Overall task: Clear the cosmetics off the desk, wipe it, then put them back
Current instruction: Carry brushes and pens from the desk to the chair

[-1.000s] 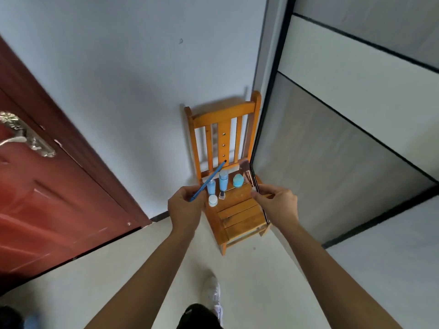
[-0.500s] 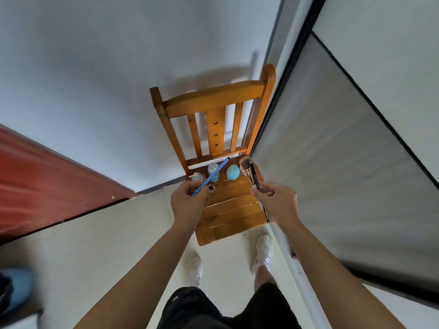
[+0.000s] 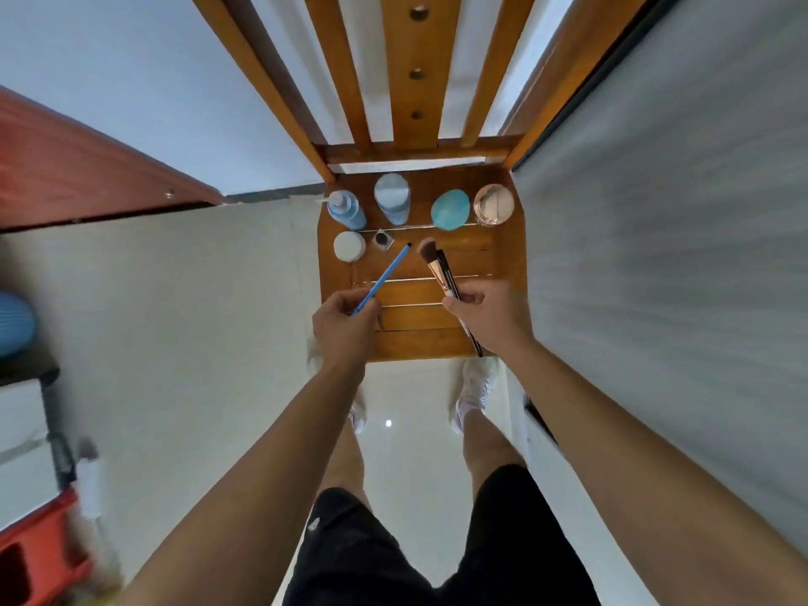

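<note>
A wooden chair (image 3: pixel 415 338) stands below me with cosmetics lined up at the back of its seat: a blue pump bottle (image 3: pixel 347 209), a pale blue tube (image 3: pixel 392 198), a turquoise sponge (image 3: pixel 450 209) and a round clear jar (image 3: pixel 494 204). In front of them sit a white round jar (image 3: pixel 349 245) and a small dark pot (image 3: pixel 383 240). My left hand (image 3: pixel 343 325) pinches a blue pencil (image 3: pixel 387 273) over the seat. My right hand (image 3: pixel 487 314) grips makeup brushes (image 3: pixel 437 264), bristles pointing toward the jars.
The chair stands against a white wall (image 3: pixel 153 80), with a grey sliding panel (image 3: pixel 677 255) close on the right. A red door (image 3: pixel 78 177) is at left. A red object (image 3: pixel 39 557) sits on the floor at lower left. My feet stand at the chair's front.
I have moved closer and now look straight down on the chair. Both hands have lowered over the front of the seat, still holding the pencil and the brushes.
</note>
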Motion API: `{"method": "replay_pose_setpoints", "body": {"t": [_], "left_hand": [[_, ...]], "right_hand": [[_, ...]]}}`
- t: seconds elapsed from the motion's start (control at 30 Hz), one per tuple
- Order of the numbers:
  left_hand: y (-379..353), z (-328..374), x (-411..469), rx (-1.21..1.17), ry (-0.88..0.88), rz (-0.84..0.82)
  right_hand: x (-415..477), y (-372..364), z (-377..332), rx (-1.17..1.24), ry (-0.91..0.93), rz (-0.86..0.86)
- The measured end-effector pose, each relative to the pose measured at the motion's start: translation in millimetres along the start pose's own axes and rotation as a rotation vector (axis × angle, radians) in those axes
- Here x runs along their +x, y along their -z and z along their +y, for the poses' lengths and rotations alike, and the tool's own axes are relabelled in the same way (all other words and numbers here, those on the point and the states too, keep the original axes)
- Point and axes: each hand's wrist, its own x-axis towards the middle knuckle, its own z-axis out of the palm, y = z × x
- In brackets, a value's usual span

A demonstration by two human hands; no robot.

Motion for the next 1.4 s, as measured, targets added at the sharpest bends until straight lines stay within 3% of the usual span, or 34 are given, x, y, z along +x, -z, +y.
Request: {"method": "replay_pose_setpoints", "body": {"t": [0.27,0.47,0.63,0.87,1.1,1.4], "left_hand": [[-51.2,-54.7,94.7,0.067,0.052,0.011],[-69.3,-58.3,132.3,0.093,-0.048,-0.018],[-60.9,-57.6,130.1,0.143,-0.133,-0.101],[-24.9,-29.8,93.1,0.211,-0.262,-0.02],[30.5,37.8,27.9,0.387,-0.551,0.11],[182.8,145.2,-136.2,0.49,-0.904,0.457]], "right_hand": [[85.5,-87.0,38.3,0.062,-0.113,-0.057],[121.8,-120.0,28.5,0.071,-0.09,0.045],[121.1,-118.1,24.2,0.039,-0.08,0.069],[83.5,-68.2,10.6,-0.025,-0.058,0.137],[22.7,3.6,-39.8,-0.093,0.196,0.332],[-119.1,89.8,-202.3,-0.321,0.742,0.306]]}}
